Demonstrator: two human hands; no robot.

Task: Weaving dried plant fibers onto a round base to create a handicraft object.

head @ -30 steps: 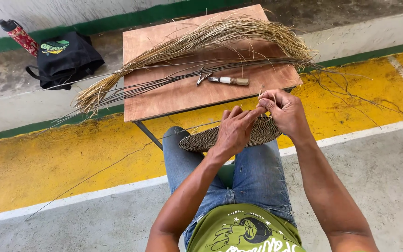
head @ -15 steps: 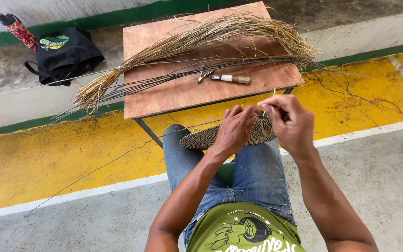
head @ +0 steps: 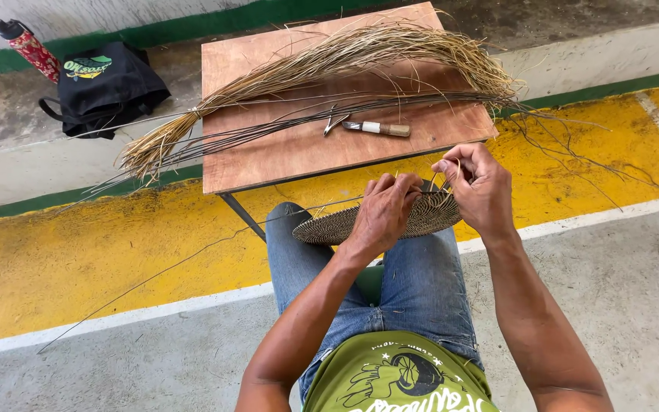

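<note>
Head view: a flat round woven disc is kept on the lap in blue jeans, just in front of the wooden desk. The left hand is laid over the disc, fingers curled down onto the weave. A thin pale strand is pinched shut in the right hand, right at the disc's far rim. On the desk, a knife is seen beside a straw bundle. A black bag is left of the desk.

Your woven disc looks rough, dry fibre; at twelve o'clock, the matt plywood table carries straw-like strands and a wooden-handled metal knife.
</note>
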